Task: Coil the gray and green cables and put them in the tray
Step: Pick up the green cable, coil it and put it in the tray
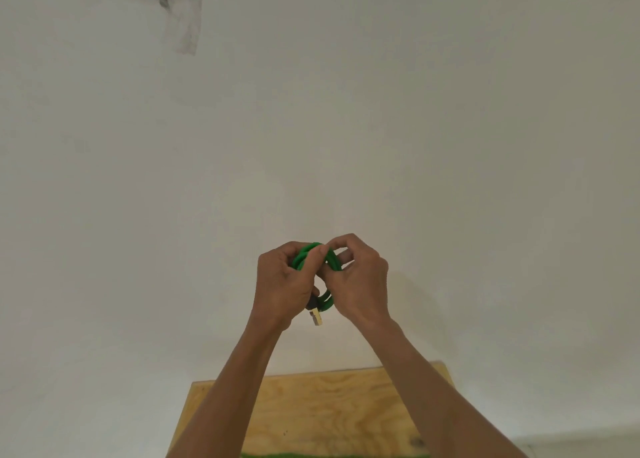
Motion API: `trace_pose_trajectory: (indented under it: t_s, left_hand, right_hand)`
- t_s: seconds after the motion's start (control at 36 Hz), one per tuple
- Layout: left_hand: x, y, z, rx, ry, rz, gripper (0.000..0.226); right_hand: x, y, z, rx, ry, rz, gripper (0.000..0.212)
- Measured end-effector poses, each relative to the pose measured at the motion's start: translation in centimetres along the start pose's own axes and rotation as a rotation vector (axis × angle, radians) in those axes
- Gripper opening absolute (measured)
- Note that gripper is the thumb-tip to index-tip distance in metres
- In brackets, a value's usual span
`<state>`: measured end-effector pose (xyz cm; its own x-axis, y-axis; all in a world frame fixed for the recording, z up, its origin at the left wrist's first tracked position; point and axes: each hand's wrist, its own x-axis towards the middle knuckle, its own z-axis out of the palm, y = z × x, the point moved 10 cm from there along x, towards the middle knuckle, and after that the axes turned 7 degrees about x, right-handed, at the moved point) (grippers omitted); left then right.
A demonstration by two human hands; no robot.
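Green cable (pixel 300 257), smooth and round, is bundled in tight loops, its long axis running roughly twelve to six, raised before a pale wall (pixel 346 111). Left hand (pixel 284 284) grips the loops; right hand (pixel 360 282) pinches them at three o'clock. Its metallic plug (pixel 316 316) points toward six, perhaps USB. Grainy plywood table (pixel 329 412) lies below.

Green cable (pixel 300 258); plug (pixel 316 316) maybe gold; light plywood board (pixel 332 409); white wall (pixel 381 111).
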<state>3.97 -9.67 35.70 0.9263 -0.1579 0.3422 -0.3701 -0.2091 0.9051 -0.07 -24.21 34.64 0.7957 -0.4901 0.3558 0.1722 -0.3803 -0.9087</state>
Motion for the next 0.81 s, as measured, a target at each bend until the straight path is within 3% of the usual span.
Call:
trace_pose_trajectory:
  t_s: [0.08, 0.22, 0.28, 0.44, 0.61, 0.69, 0.81]
  left_hand:
    - [0.0, -0.3, 0.3, -0.007, -0.02, 0.001, 0.01]
    - [0.2, -2.0, 0.2, -0.035, -0.057, -0.058, 0.008]
    - [0.2, -2.4, 0.3, -0.035, -0.081, -0.065, 0.008]
    - [0.3, -2.4, 1.1, -0.058, -0.122, -0.047, 0.005]
    - [0.2, -3.0, 0.0, -0.088, -0.089, -0.071, 0.007]
    - [-0.3, -4.0, -0.6, -0.107, -0.061, -0.092, 0.007]
    - [-0.8, -4.4, -0.7, -0.112, -0.041, -0.092, 0.007]
  right_hand:
    - [0.1, 0.4, 0.3, -0.048, -0.026, -0.026, 0.019]
    - [0.2, 0.6, 1.6, -0.081, -0.259, -0.024, 0.031]
    - [0.2, 0.9, 1.7, -0.127, -0.282, -0.003, 0.03]
    - [-0.9, -0.2, 1.5, -0.355, -0.117, -0.099, 0.016]
    - [-1.8, -1.1, 1.8, -0.187, -0.055, -0.281, 0.034]
    - [-2.2, -1.1, 1.8, -0.142, -0.048, -0.313, 0.028]
    - [-3.3, -1.3, 2.0, -0.269, 0.091, -0.427, 0.021]
